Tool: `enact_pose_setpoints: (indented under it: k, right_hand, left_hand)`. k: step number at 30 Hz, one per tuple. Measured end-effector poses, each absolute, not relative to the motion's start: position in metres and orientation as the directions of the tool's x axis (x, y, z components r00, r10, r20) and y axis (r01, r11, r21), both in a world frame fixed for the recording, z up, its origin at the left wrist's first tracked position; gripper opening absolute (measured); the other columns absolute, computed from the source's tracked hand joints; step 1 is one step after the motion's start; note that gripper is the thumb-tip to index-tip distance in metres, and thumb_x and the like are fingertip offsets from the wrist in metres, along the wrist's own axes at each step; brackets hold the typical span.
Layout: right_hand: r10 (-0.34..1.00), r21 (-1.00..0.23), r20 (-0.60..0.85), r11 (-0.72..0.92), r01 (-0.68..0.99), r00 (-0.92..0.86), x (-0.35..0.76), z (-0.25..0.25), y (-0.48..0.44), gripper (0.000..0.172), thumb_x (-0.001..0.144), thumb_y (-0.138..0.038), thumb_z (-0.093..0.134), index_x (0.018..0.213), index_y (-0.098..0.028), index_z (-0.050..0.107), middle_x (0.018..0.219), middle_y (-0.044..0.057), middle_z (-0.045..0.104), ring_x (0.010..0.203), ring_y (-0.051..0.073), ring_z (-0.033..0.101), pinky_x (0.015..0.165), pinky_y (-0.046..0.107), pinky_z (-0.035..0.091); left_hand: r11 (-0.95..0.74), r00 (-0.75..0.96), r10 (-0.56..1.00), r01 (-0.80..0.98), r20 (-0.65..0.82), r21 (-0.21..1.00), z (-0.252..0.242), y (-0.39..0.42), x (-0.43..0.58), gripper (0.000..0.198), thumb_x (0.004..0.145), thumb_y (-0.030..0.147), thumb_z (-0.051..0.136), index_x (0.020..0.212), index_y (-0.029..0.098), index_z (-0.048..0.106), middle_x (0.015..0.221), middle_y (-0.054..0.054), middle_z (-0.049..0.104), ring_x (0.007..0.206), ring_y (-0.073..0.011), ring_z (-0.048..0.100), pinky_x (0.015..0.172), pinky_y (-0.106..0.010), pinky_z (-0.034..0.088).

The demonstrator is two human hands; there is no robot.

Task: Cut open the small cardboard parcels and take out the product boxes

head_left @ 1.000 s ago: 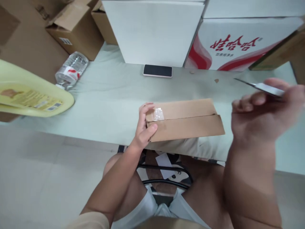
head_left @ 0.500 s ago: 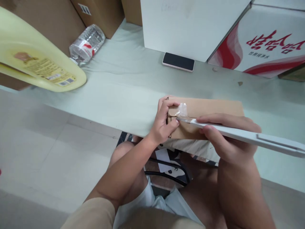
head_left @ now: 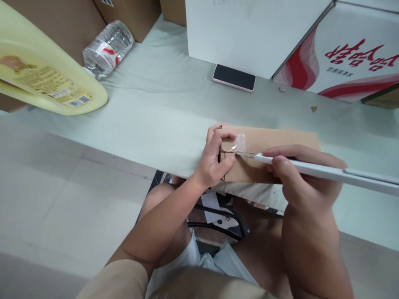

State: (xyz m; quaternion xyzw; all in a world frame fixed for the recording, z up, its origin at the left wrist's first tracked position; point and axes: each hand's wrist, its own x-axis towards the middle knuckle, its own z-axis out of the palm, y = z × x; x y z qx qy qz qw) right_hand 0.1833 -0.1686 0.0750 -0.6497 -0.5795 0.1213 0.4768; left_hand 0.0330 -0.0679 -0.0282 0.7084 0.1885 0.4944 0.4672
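Observation:
A small brown cardboard box (head_left: 280, 139) lies near the front edge of the table. My left hand (head_left: 215, 158) grips its left end, with fingers on top and the thumb by the seam. Clear tape (head_left: 240, 143) sticks to the top of the box beside those fingertips. My right hand (head_left: 307, 170) is closed round a white utility knife (head_left: 314, 168). The knife's thin blade points left and its tip rests at the seam, just below the tape and close to my left thumb. Part of the box's right end is hidden behind my right hand.
Behind the box, a phone (head_left: 233, 77) lies by a large white box (head_left: 249, 33). A red and white carton (head_left: 339, 58) stands at the back right. At the left are a clear bottle (head_left: 109, 47) on its side and a yellow jug (head_left: 52, 70). The pale tablecloth (head_left: 149, 116) covers the table.
My right hand and the utility knife have shifted slightly right along the seam, and the knife lies flatter. My left hand keeps its grip on the box.

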Motion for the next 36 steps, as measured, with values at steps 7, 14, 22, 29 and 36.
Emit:
enact_pose_setpoints:
  k: [7, 14, 22, 29, 36]
  right_hand:
    - [0.853, -0.775, 0.375, 0.073, 0.628, 0.362, 0.181, 0.076, -0.169, 0.016, 0.088, -0.029, 0.068, 0.077, -0.025, 0.079, 0.062, 0.0, 0.068, 0.05, 0.012, 0.058, 0.044, 0.026, 0.041]
    - [0.85, -0.785, 0.338, 0.018, 0.619, 0.404, 0.179, 0.076, -0.168, 0.016, 0.087, -0.028, 0.067, 0.075, -0.024, 0.078, 0.059, -0.001, 0.066, 0.049, 0.012, 0.056, 0.045, 0.026, 0.039]
    - [0.801, -0.744, 0.42, 0.034, 0.667, 0.427, 0.181, 0.07, -0.169, 0.017, 0.087, -0.023, 0.064, 0.073, -0.024, 0.075, 0.06, -0.002, 0.064, 0.051, 0.011, 0.054, 0.048, 0.026, 0.038]
    - [0.79, -0.742, 0.428, 0.03, 0.669, 0.44, 0.182, 0.071, -0.17, 0.018, 0.086, -0.025, 0.064, 0.072, -0.023, 0.075, 0.06, -0.002, 0.063, 0.052, 0.011, 0.053, 0.048, 0.025, 0.037]
    - [0.761, -0.824, 0.394, 0.044, 0.564, 0.516, 0.181, 0.065, -0.174, 0.018, 0.086, -0.035, 0.064, 0.076, -0.024, 0.073, 0.059, 0.0, 0.06, 0.05, 0.013, 0.05, 0.046, 0.029, 0.034]
  left_hand:
    - [-0.495, 0.434, 0.726, -0.21, 0.534, 0.843, -0.027, -0.068, 0.033, 0.038, 0.093, 0.055, 0.051, 0.121, 0.03, 0.05, 0.121, -0.009, 0.048, 0.124, -0.0306, 0.048, 0.108, -0.052, 0.046]
    - [-0.484, 0.432, 0.731, -0.218, 0.528, 0.848, -0.028, -0.068, 0.033, 0.038, 0.093, 0.055, 0.052, 0.121, 0.03, 0.05, 0.122, -0.008, 0.048, 0.126, -0.0307, 0.046, 0.109, -0.052, 0.045]
    - [-0.514, 0.449, 0.719, -0.17, 0.53, 0.841, -0.029, -0.068, 0.032, 0.041, 0.093, 0.058, 0.048, 0.123, 0.029, 0.047, 0.124, -0.009, 0.046, 0.123, -0.0302, 0.047, 0.107, -0.051, 0.045]
    - [-0.509, 0.448, 0.726, -0.157, 0.521, 0.846, -0.029, -0.068, 0.032, 0.042, 0.093, 0.059, 0.048, 0.123, 0.03, 0.047, 0.123, -0.008, 0.049, 0.123, -0.0303, 0.047, 0.106, -0.051, 0.046]
    - [-0.445, 0.411, 0.746, -0.278, 0.524, 0.851, -0.034, -0.066, 0.034, 0.046, 0.094, 0.061, 0.048, 0.132, 0.035, 0.044, 0.132, -0.007, 0.049, 0.128, -0.0299, 0.051, 0.108, -0.049, 0.047]
